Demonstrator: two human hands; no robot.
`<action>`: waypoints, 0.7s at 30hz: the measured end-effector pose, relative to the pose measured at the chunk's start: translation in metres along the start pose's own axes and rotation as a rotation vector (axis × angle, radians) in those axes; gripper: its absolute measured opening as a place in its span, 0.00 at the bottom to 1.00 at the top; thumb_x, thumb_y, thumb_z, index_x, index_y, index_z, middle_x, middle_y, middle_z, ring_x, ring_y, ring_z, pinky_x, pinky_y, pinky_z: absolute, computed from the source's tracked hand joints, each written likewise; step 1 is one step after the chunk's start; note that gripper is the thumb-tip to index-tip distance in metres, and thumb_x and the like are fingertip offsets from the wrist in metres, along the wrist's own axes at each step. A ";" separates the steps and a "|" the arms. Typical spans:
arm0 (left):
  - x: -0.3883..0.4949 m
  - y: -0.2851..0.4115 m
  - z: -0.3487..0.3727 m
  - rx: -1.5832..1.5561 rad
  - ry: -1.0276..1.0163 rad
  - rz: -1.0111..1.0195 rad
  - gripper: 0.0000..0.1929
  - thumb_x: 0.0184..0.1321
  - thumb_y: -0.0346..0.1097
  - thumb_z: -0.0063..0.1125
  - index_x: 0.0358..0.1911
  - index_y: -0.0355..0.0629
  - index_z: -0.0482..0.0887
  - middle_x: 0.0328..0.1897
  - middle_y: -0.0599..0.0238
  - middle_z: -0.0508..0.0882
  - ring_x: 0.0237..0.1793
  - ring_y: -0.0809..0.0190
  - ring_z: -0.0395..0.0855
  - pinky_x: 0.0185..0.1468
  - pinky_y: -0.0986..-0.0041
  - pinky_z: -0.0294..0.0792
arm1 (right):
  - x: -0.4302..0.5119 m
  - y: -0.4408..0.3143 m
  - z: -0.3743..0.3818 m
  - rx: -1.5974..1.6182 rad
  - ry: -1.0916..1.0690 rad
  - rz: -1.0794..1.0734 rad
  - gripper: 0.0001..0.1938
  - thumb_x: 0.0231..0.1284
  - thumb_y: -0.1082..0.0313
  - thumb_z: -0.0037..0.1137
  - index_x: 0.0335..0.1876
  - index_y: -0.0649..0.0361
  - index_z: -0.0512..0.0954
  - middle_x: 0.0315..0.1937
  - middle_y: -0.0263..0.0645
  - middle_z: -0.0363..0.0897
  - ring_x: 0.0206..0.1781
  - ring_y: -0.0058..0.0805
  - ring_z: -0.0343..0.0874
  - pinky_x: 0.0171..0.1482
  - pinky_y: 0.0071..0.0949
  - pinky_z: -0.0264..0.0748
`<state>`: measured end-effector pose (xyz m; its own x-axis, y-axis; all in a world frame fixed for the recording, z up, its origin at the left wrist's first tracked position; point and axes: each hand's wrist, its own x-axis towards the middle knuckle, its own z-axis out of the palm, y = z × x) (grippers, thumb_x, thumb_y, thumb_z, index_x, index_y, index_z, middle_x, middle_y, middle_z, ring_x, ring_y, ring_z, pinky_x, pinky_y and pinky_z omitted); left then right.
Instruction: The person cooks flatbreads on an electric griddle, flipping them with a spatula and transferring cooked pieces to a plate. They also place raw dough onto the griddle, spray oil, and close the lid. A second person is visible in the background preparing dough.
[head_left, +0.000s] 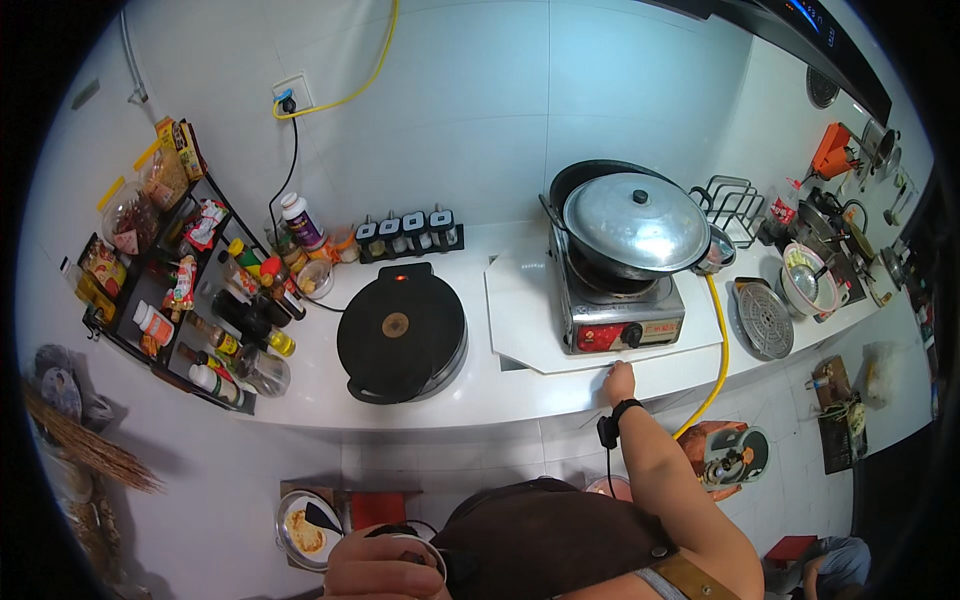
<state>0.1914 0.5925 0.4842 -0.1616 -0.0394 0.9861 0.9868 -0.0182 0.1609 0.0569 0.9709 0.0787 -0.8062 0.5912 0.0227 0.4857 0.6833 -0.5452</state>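
Observation:
My left hand (384, 566) is raised close to the camera, fingers wrapped around a round-rimmed vessel (441, 559), mostly hidden and dark inside. My right hand (619, 381) rests curled at the counter's front edge, with nothing seen in it. Just beyond it stands a portable gas stove (622, 319) on a white board (525, 322). The stove bears a black wok (585, 176) covered by a domed aluminium lid (626, 217). Left of the board lies a closed black electric griddle (401, 330), its small red light lit.
A spice rack (161, 360) crowds the left end. Below it, a metal pan (289, 525) holds a flatbread (306, 531) and a black spatula (322, 517). A yellow gas hose (721, 352) runs over the counter edge towards a gas cylinder (735, 457). A person (832, 570) sits lower right.

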 end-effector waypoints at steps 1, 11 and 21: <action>-0.001 0.001 -0.001 0.005 -0.002 0.003 0.32 0.66 0.46 0.49 0.71 0.71 0.49 0.54 0.47 0.71 0.40 0.47 0.76 0.31 0.63 0.77 | 0.000 0.000 0.000 -0.009 0.008 0.005 0.03 0.46 0.77 0.50 0.27 0.63 0.75 0.33 0.53 0.74 0.39 0.53 0.75 0.43 0.41 0.73; -0.004 0.002 0.003 -0.016 0.011 -0.035 0.29 0.67 0.47 0.48 0.70 0.69 0.54 0.53 0.50 0.71 0.40 0.48 0.76 0.35 0.63 0.78 | 0.005 0.009 0.010 -0.001 0.045 0.000 0.03 0.47 0.76 0.50 0.28 0.63 0.75 0.35 0.52 0.74 0.41 0.52 0.75 0.44 0.42 0.73; 0.000 0.013 0.015 -0.009 0.071 -0.154 0.27 0.67 0.61 0.33 0.70 0.76 0.53 0.51 0.50 0.72 0.39 0.46 0.75 0.39 0.57 0.74 | 0.004 0.008 0.007 -0.003 -0.044 0.028 0.06 0.48 0.74 0.52 0.34 0.63 0.75 0.39 0.51 0.72 0.43 0.52 0.75 0.47 0.42 0.74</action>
<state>0.2044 0.6073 0.4867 -0.3121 -0.1057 0.9442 0.9501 -0.0384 0.3097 0.0546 0.9756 0.0686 -0.8064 0.5906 -0.0297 0.5092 0.6680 -0.5427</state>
